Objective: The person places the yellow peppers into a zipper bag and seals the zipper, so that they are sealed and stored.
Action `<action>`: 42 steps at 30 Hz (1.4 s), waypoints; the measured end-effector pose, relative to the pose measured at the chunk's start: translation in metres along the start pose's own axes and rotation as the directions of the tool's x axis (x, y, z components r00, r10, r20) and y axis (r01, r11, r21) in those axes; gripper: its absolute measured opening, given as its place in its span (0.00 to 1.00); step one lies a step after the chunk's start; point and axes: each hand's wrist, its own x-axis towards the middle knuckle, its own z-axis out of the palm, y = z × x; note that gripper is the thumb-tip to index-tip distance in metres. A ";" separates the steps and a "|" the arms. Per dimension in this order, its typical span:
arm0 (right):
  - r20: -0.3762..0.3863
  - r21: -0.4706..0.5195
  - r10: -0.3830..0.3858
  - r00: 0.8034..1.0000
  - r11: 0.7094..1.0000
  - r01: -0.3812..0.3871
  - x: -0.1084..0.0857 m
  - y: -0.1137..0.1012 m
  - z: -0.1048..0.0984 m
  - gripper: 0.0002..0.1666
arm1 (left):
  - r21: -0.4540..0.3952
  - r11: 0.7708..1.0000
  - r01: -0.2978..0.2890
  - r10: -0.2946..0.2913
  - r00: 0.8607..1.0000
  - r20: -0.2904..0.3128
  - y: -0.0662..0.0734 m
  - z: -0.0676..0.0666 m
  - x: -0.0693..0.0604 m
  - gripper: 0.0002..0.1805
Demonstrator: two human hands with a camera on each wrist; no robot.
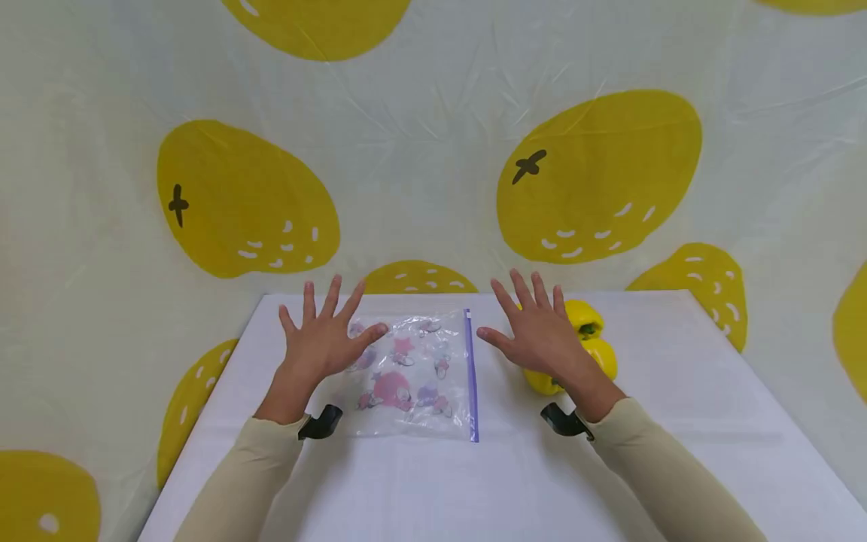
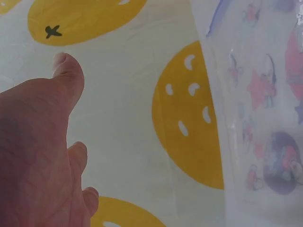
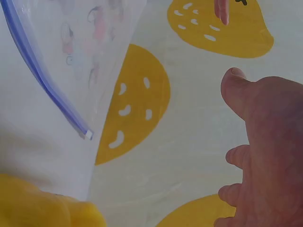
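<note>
Both hands hover over the table with fingers spread, holding nothing. The left hand (image 1: 321,342) is above the left part of a clear zip bag (image 1: 421,376) printed with pink and purple figures. That bag lies flat, its purple slider zip (image 1: 472,384) along the right side. Over to the right, the right hand (image 1: 543,336) partly covers several yellow bell peppers (image 1: 601,357), grouped together on the table. In the right wrist view a bell pepper (image 3: 42,205) shows at the lower left, apart from the hand, and the bag's small white slider (image 3: 89,135) is visible.
A white table (image 1: 677,467) carries the bag and peppers. Behind it hangs a pale cloth (image 1: 420,150) with large yellow fruit prints. Dark wrist mounts (image 1: 321,423) sit at both sleeve cuffs.
</note>
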 end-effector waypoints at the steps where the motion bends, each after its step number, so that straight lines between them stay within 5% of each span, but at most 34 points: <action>1: -0.003 -0.004 -0.003 1.000 1.000 0.003 0.000 -0.001 0.001 0.54 | 0.000 1.000 0.000 0.000 1.000 0.000 0.000 0.001 0.000 0.51; 22: -0.019 -0.023 0.003 1.000 1.000 -0.003 -0.003 -0.003 0.019 0.55 | -0.017 0.999 -0.036 0.036 0.999 0.011 0.012 0.031 0.001 0.51; 42: 0.007 -0.012 -0.001 1.000 1.000 0.001 -0.001 -0.009 0.032 0.57 | 0.015 1.000 -0.027 0.027 1.000 0.016 0.016 0.044 0.005 0.51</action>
